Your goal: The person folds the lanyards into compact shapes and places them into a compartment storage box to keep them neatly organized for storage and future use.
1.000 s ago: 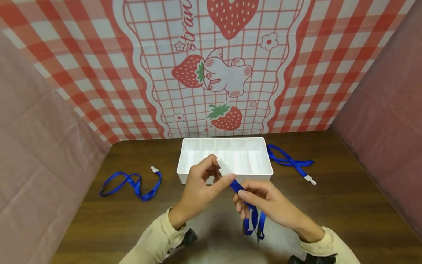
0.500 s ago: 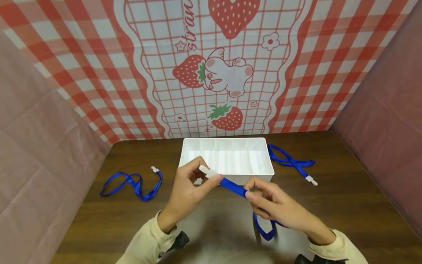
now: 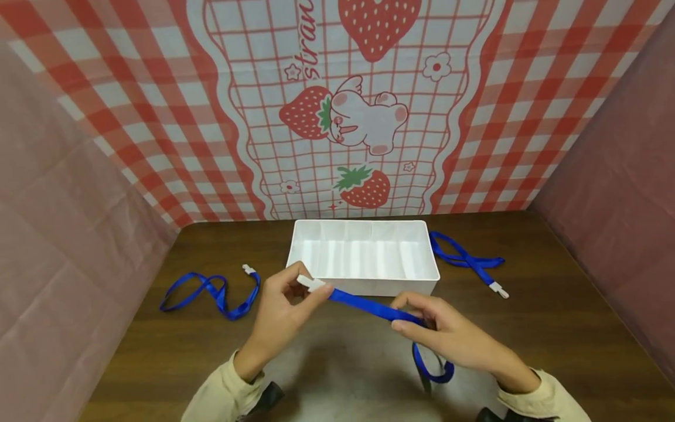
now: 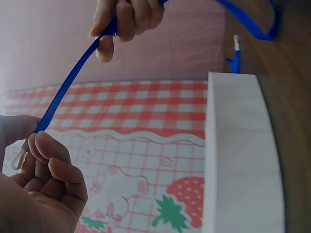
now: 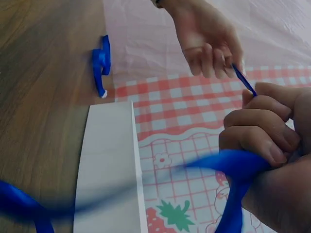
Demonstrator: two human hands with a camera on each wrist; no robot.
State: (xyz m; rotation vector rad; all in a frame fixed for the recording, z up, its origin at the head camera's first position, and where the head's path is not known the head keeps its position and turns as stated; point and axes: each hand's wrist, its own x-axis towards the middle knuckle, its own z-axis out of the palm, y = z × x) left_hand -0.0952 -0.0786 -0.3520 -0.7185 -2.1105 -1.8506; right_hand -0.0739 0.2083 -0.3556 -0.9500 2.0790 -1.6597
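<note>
A blue lanyard (image 3: 364, 304) is stretched between the two hands, in front of the white box. My left hand (image 3: 282, 310) pinches its white plastic clip end (image 3: 310, 283) between thumb and fingers. With thumb and curled fingers my right hand (image 3: 448, 334) grips the strap further along. The rest of the strap hangs in a loop (image 3: 440, 375) below the right hand. In the left wrist view the taut strap (image 4: 73, 77) runs up from the left fingers to the right hand. The right wrist view shows the loose strap (image 5: 233, 170) blurred below the right fingers.
A white box (image 3: 364, 287) with several inner compartments stands at the back of the wooden table (image 3: 174, 357). One blue lanyard (image 3: 211, 290) lies to its left, another blue lanyard (image 3: 464, 258) to its right. A strawberry-print cloth (image 3: 364, 135) hangs behind.
The left hand has moved left with the clip, and the right hand slightly right. The strap between them has grown longer and straighter. The hanging loop has shifted right.
</note>
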